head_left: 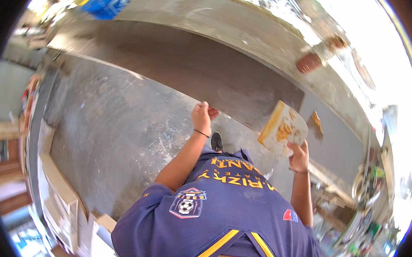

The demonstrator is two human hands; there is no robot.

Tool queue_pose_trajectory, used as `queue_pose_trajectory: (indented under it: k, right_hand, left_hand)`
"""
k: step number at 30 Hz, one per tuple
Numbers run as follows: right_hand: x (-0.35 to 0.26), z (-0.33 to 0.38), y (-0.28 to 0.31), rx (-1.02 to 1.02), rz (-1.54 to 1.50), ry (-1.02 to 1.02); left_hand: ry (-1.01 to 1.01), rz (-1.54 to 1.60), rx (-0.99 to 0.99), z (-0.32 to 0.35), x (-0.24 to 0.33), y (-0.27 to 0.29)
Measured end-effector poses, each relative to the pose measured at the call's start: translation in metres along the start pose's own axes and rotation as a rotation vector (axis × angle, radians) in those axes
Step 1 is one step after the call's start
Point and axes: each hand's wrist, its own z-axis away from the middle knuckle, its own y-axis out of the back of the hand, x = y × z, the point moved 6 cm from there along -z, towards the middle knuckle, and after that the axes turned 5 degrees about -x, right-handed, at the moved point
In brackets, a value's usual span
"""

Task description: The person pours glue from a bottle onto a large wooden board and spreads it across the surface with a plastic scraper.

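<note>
A long dark brown board (186, 57) lies across the bench in front of me. My left hand (204, 117) is at its near edge, fingers curled and closed against the edge. My right hand (298, 156) grips the lower corner of a flat whitish putty spreader (297, 126), held tilted over the board's right end. Yellow-orange paste is smeared on its face, and a yellow band runs along its left side. Just beyond it, a small orange-brown pointed piece (316, 124) rests on a grey surface (336, 140); its kind is unclear.
At the far right of the bench stands a clear bottle with reddish-brown contents (309, 62). A blue and yellow container (103, 1) sits at the far left. Grey stained floor (118, 119) spreads below the board. Wooden frames (65, 195) stand at left; clutter (350, 229) fills the right.
</note>
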Motion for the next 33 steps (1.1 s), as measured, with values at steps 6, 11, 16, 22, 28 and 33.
queue_pose_trajectory:
  k: [6,11,16,22,28,33]
  right_hand:
    - [0.032,0.013,0.008,0.065,-0.243,0.001]
    - [0.058,0.025,-0.001,0.085,-0.563,-0.044]
    - [0.09,0.037,-0.036,0.025,-0.75,-0.136]
    - [0.133,0.047,-0.087,0.018,-0.823,-0.173]
    - [0.168,0.011,-0.166,0.015,-0.843,-0.048]
    - [0.186,-0.032,-0.215,0.129,-0.923,0.068]
  left_hand:
    - [0.055,-0.022,0.049,0.027,-0.006,0.034]
    - [0.149,-0.041,-0.036,0.041,0.002,0.027]
    - [0.264,-0.184,-0.168,0.04,-0.007,0.029]
    - [0.214,0.156,-0.305,-0.009,0.036,0.073]
    - [-0.022,0.352,-0.168,-0.124,0.166,0.181]
    - [0.168,0.17,-0.304,-0.176,0.19,0.2]
